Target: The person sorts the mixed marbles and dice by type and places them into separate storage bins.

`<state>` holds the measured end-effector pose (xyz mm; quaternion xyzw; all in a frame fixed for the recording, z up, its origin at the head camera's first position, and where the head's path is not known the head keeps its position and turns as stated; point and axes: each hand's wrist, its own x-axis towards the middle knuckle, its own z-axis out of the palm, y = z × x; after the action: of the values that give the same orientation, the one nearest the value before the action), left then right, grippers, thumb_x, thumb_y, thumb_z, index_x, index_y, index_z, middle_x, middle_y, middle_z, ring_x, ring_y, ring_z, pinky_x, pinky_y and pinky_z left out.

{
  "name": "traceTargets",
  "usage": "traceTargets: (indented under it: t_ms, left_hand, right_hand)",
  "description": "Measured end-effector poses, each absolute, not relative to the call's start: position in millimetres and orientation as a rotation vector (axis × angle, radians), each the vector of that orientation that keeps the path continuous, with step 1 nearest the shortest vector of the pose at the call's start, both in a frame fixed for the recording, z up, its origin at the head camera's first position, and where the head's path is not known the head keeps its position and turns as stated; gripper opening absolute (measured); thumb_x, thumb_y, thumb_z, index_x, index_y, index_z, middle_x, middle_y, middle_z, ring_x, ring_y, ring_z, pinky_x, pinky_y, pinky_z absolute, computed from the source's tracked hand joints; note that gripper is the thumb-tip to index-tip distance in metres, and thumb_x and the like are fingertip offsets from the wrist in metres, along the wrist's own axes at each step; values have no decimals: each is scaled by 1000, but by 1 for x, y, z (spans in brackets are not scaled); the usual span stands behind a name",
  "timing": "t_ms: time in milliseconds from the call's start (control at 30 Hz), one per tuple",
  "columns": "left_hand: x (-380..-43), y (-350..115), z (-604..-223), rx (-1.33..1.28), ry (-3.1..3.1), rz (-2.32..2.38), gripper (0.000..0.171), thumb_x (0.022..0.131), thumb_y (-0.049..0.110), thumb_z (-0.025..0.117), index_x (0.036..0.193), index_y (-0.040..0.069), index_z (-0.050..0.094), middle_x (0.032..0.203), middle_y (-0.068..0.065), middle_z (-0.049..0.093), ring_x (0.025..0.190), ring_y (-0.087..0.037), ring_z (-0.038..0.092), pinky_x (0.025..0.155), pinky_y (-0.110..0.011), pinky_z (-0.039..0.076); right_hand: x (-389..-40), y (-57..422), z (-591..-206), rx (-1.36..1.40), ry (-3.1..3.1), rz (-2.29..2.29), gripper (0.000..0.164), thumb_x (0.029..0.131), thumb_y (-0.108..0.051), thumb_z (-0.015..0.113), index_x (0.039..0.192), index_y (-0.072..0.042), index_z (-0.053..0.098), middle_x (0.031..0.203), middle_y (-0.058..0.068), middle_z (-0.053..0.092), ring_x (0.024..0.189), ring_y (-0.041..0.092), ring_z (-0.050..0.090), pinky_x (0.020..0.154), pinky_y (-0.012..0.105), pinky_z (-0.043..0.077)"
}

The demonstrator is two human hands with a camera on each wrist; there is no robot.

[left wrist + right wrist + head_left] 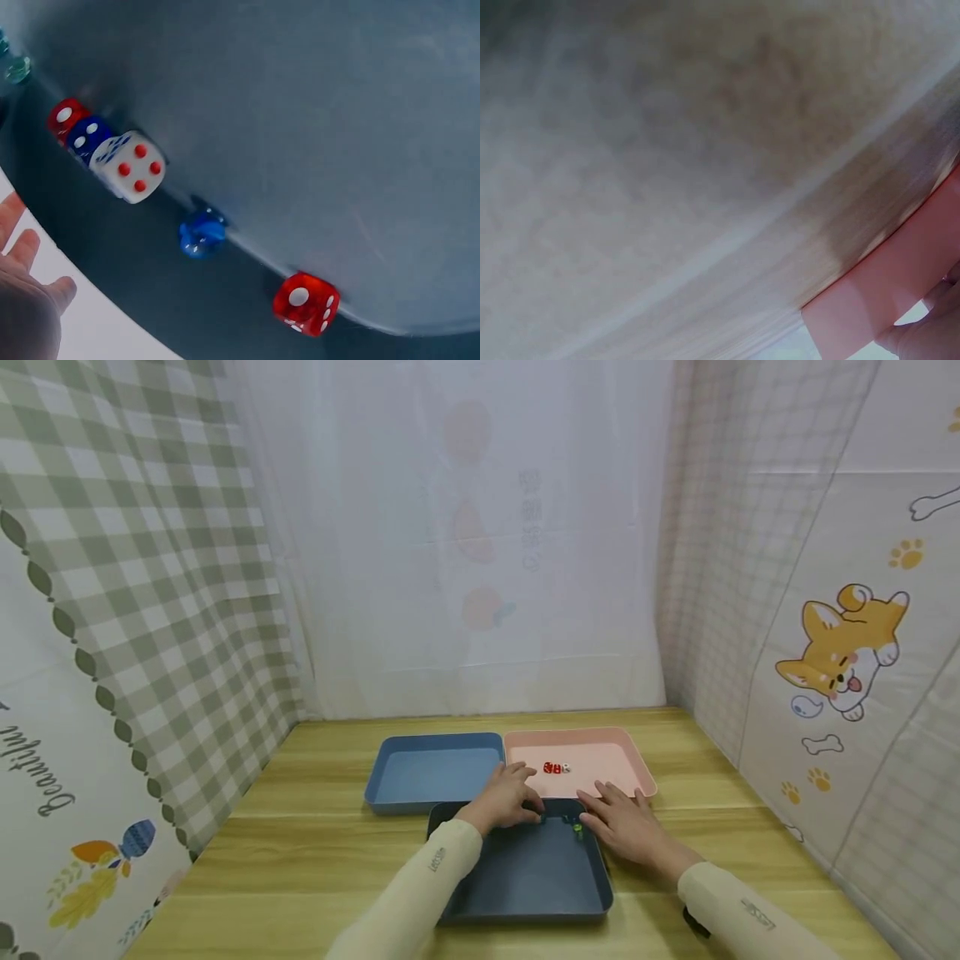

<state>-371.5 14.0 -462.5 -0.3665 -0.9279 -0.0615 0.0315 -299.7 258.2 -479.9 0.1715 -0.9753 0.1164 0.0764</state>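
Note:
My left hand [510,797] reaches over the back of a dark tray [532,877], its fingers bent loosely and spread from the thumb. In the left wrist view, a row of red, blue and white dice [135,169] lies along the tray's wall. A blue marble [202,233] and a separate red die [306,304] lie farther along it. Part of a hand shows at that view's left edge. My right hand [626,825] rests by the dark tray's back right corner, fingers spread, near a small green piece [577,829]. I see nothing gripped in either hand.
Behind the dark tray stand a blue tray [438,768] and a pink tray [600,747]. Red dice [552,768] and a white die [566,768] lie in the pink one. Cloth curtains surround the wooden table [300,877] on three sides.

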Motion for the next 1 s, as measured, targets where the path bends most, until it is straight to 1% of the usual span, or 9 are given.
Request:
traceTargets:
  t_ms: [100, 267, 433, 700, 833, 1000]
  left_hand:
    - [-372, 16, -467, -1155, -2833, -129, 11, 86, 40, 77, 95, 33, 79, 151, -5, 45, 146, -27, 29, 116, -59, 20]
    - [-372, 20, -470, -1197, -2784, -50, 10, 86, 39, 78, 93, 33, 79, 148, -4, 48, 144, -27, 32, 115, -59, 21]
    - [-371, 24, -468, -1197, -2779, 5, 7, 86, 40, 78, 90, 34, 77, 144, 0, 51, 143, -22, 33, 116, -56, 21]
    - [-369, 27, -463, -1222, -2760, 45, 7, 87, 41, 77, 89, 35, 77, 142, 1, 51, 141, -19, 34, 117, -54, 21]
    - [-371, 26, -465, -1226, -2772, 2, 7, 88, 41, 76, 89, 34, 77, 140, 0, 53, 138, -18, 37, 117, -56, 20]
    - [-372, 20, -460, -1212, -2790, -123, 7, 88, 37, 77, 90, 31, 78, 138, -4, 54, 136, -22, 39, 115, -59, 21]
  right_hand:
    - [-300, 258, -480, 520, -2915, 350, 58, 104, -53, 40, 146, -15, 53, 150, 23, 42, 140, 46, 33, 105, 77, 15]
    - [-300, 258, -480, 535, -2913, 353, 58, 104, -53, 39, 145, -14, 54, 150, 24, 42, 140, 46, 34, 104, 77, 15]
    - [-300, 259, -480, 534, -2906, 358, 58, 104, -52, 39, 145, -14, 54, 150, 24, 43, 139, 46, 34, 104, 77, 16]
    - [-299, 260, -479, 531, -2905, 364, 58, 104, -53, 39, 145, -15, 54, 150, 24, 42, 139, 46, 34, 104, 77, 15]
    - [-299, 260, -479, 531, -2910, 360, 58, 104, -52, 40, 145, -14, 54, 149, 24, 43, 139, 46, 34, 104, 77, 16]
    - [-299, 259, -478, 531, -2915, 358, 58, 104, -53, 39, 146, -14, 53, 150, 24, 42, 140, 46, 33, 105, 77, 15]
